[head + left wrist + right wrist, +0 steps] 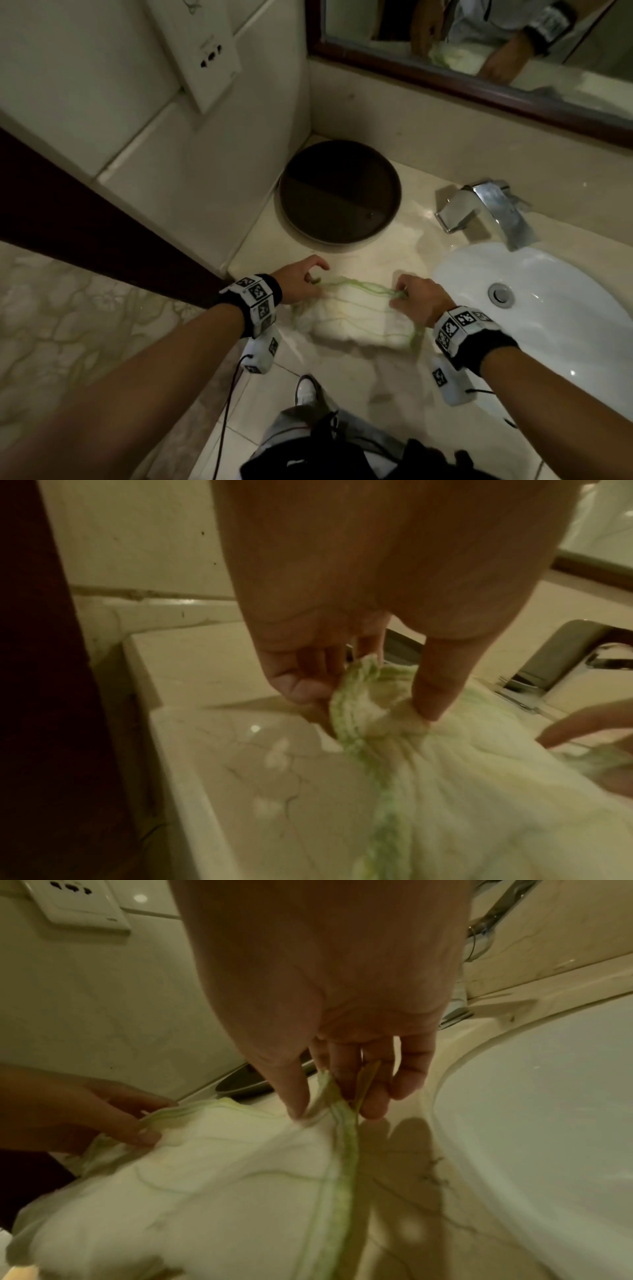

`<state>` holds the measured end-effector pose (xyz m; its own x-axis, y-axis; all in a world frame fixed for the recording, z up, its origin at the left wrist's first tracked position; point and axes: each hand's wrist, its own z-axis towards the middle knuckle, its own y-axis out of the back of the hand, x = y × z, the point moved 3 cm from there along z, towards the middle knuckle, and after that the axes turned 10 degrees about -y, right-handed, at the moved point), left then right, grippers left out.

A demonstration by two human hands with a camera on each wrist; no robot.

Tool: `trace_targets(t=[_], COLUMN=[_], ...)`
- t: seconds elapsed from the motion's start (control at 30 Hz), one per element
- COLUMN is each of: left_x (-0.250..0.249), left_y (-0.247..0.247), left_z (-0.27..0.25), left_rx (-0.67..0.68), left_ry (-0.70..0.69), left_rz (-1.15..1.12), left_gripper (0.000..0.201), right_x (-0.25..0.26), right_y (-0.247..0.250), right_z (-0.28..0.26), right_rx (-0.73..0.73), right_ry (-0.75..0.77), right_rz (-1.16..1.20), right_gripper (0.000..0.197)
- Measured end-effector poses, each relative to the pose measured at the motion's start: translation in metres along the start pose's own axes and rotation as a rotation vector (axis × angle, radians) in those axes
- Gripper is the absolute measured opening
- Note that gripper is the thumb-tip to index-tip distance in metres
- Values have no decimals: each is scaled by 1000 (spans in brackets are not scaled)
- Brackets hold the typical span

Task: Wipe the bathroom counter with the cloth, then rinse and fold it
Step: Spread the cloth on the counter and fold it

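Tabletop front edge: the cloth (356, 315) lies just inside the near edge of the tabletop (404, 236), folded into a thick pad; its near border nearly reaches the drop to the floor.
Cloth: white with green trim, just left of the sink (561, 308) and near the basin rim without touching it, as far as the head view shows.
Left hand: the left hand (301, 282) pinches the cloth's far-left corner between thumb and curled fingers; the left wrist view shows the trim bunched in that pinch.
Right hand: the right hand (419, 298) pinches the far-right corner, thumb against fingertips, with the green hem running out under the palm in the right wrist view.
Step (judgement): folding, the last stage; the far edge is held taut between the two hands.
Next move (judgement): carry both corners together toward the near edge so hems line up, then press flat.
Room left of sink: bare tabletop lies beyond the cloth, up to a dark round tray (339, 192) by the wall corner.
Room behind sink: the faucet (489, 209) stands at the basin's far-left rim, well apart from the hands.
Limits: wall left of the tray; mirror (479, 44) above the far wall.
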<state>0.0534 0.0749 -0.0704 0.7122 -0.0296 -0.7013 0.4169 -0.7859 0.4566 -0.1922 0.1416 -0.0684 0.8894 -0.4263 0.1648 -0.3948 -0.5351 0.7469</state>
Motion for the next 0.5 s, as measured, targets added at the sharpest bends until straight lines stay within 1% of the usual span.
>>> trace_targets(t=[0.03, 0.07, 0.13, 0.2, 0.23, 0.33, 0.37, 0.43, 0.5], left_x=[-2, -5, -8, -5, -2, 7, 9, 12, 12], left_y=[0, 0, 3, 9, 11, 13, 13, 11, 8], left_z=[0, 0, -1, -3, -4, -5, -5, 0, 4], left_rx=[51, 90, 98, 38, 7, -43, -87, -208, -296], left_ry=[-18, -39, -55, -35, -23, 9, 16, 37, 56], left_rz=[36, 84, 146, 131, 109, 7, -29, -60, -93], left_gripper=[37, 35, 22, 12, 15, 40, 44, 41, 33], right_x=[-1, -2, -3, -7, -10, -20, -22, -22, -18], right_y=[-1, -2, -4, -3, -2, 1, 1, 0, -2], right_z=[-1, -1, -3, -5, -6, -6, -6, -7, -8], right_rx=[-9, -19, -37, -51, -53, -54, -57, -59, -59], right_ry=[16, 34, 69, 85, 82, 67, 67, 78, 86], right_rz=[4, 3, -21, -46, -48, -31, -28, -26, -28], right_gripper=[17, 18, 18, 19, 20, 21, 22, 23, 23])
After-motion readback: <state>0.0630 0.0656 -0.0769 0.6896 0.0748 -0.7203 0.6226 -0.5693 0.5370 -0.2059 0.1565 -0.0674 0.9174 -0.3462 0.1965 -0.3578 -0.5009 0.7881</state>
